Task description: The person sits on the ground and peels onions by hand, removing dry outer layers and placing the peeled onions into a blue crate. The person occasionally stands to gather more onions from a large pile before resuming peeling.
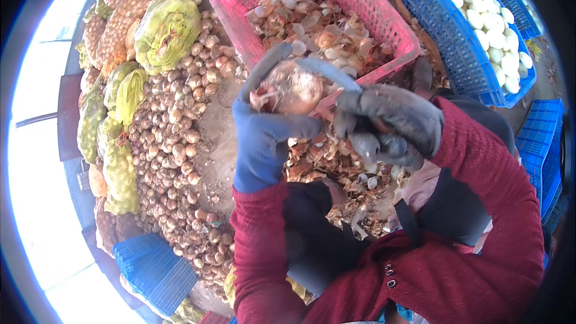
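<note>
My left hand [270, 130], in a blue and grey work glove, holds an unpeeled onion [294, 87] between its thumb and fingers. A knife [328, 72] with a curved blade lies along the onion's upper right side. My right hand [382, 121], in a dark, dirty glove, is closed round the knife's handle, which its fingers mostly hide. Both hands are raised over the near edge of a pink plastic crate [382, 69] that holds onion skins and trimmings [324, 31].
Unpeeled onions [171, 144] cover the ground at the left, beside filled mesh sacks [166, 31]. A blue crate [450, 49] of peeled onions [495, 27] stands upper right. Stacked blue crates [155, 270] lie lower left. Onion skins [310, 157] litter the ground between the person's legs.
</note>
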Demonstrator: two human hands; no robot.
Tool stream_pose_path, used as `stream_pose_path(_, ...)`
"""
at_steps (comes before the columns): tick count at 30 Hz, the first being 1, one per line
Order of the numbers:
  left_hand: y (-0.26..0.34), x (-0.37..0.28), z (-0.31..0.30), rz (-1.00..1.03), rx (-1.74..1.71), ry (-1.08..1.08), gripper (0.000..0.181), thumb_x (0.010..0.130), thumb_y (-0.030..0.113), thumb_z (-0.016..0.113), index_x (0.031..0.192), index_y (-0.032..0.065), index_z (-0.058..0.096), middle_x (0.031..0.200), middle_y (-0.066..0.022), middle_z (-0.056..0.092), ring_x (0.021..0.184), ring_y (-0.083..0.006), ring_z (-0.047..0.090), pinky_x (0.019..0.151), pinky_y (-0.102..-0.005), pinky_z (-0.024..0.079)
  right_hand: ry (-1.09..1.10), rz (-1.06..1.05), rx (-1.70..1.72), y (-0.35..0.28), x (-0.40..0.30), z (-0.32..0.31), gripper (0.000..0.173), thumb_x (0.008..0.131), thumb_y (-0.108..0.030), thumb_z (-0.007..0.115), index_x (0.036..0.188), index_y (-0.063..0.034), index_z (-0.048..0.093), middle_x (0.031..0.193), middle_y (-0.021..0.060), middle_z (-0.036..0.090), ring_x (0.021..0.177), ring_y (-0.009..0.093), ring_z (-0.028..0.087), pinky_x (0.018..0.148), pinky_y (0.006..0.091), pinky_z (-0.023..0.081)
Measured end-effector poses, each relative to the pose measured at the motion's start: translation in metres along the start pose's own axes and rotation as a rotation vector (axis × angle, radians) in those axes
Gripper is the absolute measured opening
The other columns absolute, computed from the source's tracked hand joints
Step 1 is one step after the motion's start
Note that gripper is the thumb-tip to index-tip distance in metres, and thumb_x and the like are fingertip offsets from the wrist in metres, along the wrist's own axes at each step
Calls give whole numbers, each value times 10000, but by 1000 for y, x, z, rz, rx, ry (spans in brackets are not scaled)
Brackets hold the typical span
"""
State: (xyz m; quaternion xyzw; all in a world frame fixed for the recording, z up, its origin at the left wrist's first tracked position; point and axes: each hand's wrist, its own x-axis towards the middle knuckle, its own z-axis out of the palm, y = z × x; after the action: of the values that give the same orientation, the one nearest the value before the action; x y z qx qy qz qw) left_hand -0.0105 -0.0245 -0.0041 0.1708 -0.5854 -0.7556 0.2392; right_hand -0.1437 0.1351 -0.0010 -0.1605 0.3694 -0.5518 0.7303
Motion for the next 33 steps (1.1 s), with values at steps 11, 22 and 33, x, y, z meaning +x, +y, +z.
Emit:
stream_pose_path(11, -4, 0, 7, 187, 110, 272, 754, 491, -150, 580, 1234, -24, 550, 1090, -99, 610, 932, -175, 603, 798, -260, 500, 309, 139, -65, 7, 0, 51, 296, 908, -381, 546, 969, -91, 541, 611, 20, 581, 352, 69, 460, 285, 207, 348)
stream_pose_path(22, 17, 0, -2, -128, 427, -18, 663, 486, -116, 675, 1141, -42, 601, 1006, -83, 634, 846, -113, 585, 723, -227, 495, 231, 201, 49, 22, -1, 43, 336, 925, -387, 511, 1005, -60, 516, 639, 55, 605, 371, 83, 486, 303, 220, 369)
stream_pose_path(33, 27, 5, -6, -308, 391, -161, 703, 409, -90, 561, 1106, -34, 637, 1064, -96, 642, 975, -156, 605, 877, -294, 480, 190, 252, -146, 13, 4, 31, 348, 914, -404, 518, 958, -60, 552, 625, 49, 594, 368, 70, 452, 299, 207, 337)
